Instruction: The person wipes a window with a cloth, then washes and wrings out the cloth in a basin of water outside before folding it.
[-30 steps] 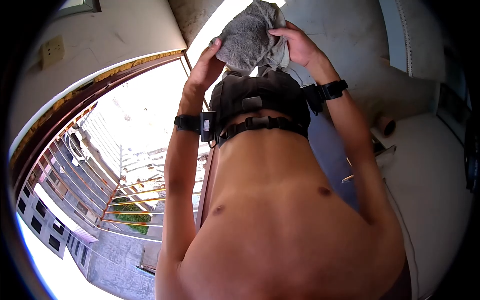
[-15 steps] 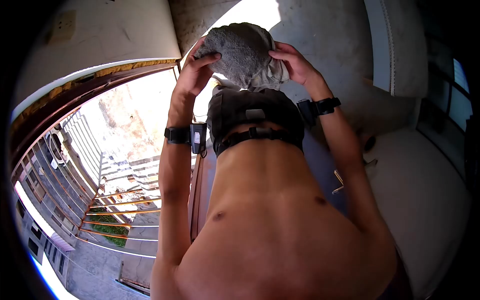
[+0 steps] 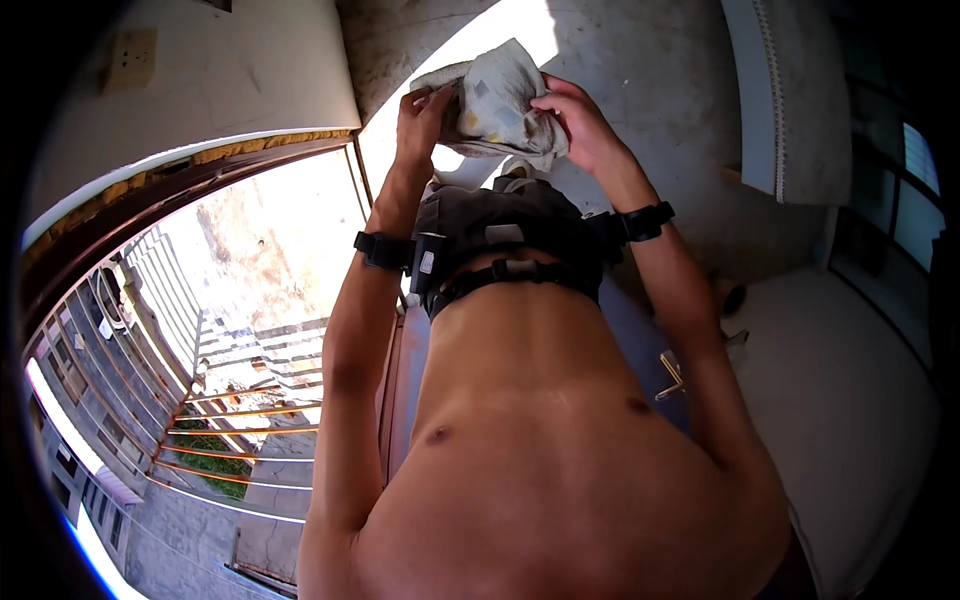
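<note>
A folded cloth (image 3: 500,105), likely a towel, is held up in front of me between both hands. Its visible face is whitish with pale square patches and a yellowish spot, and a greyer, darker part shows at its left. My left hand (image 3: 422,120) grips the left side, fingers curled over its edge. At the right side my right hand (image 3: 575,115) pinches the cloth between thumb and fingers. Black straps with small devices sit round both wrists, the left device (image 3: 426,262) showing a white label.
To the left, an open window frame (image 3: 230,150) with metal bars (image 3: 240,410) looks out on a sunlit yard. A wall socket (image 3: 130,58) is at upper left. On the right are a pale padded surface (image 3: 830,400) and a grey panel (image 3: 755,100). Concrete floor (image 3: 640,60) lies ahead.
The cloth has been turned or refolded: its dark grey fuzzy side faced me before, and now the whitish patterned side does. My left hand has moved slightly right and inward.
</note>
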{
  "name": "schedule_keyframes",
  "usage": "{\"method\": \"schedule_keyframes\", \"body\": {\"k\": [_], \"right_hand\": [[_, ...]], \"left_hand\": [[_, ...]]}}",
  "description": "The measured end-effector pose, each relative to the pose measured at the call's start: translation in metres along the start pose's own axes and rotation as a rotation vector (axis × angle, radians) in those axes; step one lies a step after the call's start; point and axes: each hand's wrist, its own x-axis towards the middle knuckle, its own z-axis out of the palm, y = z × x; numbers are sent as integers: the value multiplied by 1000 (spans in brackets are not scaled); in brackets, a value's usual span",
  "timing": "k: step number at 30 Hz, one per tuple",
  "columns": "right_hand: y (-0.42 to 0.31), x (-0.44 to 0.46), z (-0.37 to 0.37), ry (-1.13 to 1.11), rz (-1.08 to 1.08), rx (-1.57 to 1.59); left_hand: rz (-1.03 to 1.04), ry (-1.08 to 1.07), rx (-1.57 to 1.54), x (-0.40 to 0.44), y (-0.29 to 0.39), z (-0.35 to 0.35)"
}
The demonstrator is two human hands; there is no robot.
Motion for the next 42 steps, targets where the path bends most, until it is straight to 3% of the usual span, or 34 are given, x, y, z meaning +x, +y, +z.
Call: {"method": "schedule_keyframes", "body": {"k": [4, 5, 8, 9, 10, 12, 14, 16, 17, 18, 20, 21, 24, 26, 28, 30, 32, 36, 39, 42], "right_hand": [[6, -2, -8, -117, 34, 97], [7, -3, -11, -99, 41, 111], [-1, -5, -11, -62, 26, 110], [-5, -6, -12, -53, 14, 80], [-8, -8, -13, -43, 2, 51], [-16, -12, -16, -39, 15, -2], [-23, -15, -22, -36, 47, -109], [-19, -9, -46, -92, 50, -179], [-20, -10, -47, -132, 23, -173], [-19, -11, -49, -173, -4, -166], [-17, -20, -37, -114, -51, -301], [-16, -24, -30, -54, -96, -436], [-13, -26, -26, -49, -79, -413], [-8, -22, -23, -62, -88, -402], [4, -21, -16, -76, -92, -387], [8, -20, -2, -105, -146, -385], [11, -23, 6, -94, -174, -421], [15, -29, 16, -180, -143, -538], [13, -27, 10, -192, -150, -696], [6, -21, -13, -51, -205, -829]], "left_hand": [[-65, 68, 393, 13, -10, 6], [14, 29, 277, 7, -12, 4], [1, -320, -191, -1, -8, -2], [57, -468, -179, 3, -9, -5], [57, -469, -180, 5, -8, -6], [99, -568, 86, 9, -7, -7], [27, -502, 75, -4, 6, -10], [309, -423, 372, -11, 13, -19], [261, -410, 132, -7, 2, -23], [261, -411, 133, 2, -7, -26], [161, -222, 398, 6, -6, -29], [170, -216, 486, 7, -5, -33], [278, -192, 737, -8, 23, -31], [265, -276, 653, -17, 27, -23], [222, -385, 185, -42, 30, -1], [224, -442, 146, -55, 29, 15], [346, -387, 246, -57, 22, 18], [337, -253, 246, -59, 5, 19], [336, -424, 149, -56, 4, 4], [331, -415, 180, -53, 15, -27]]}}
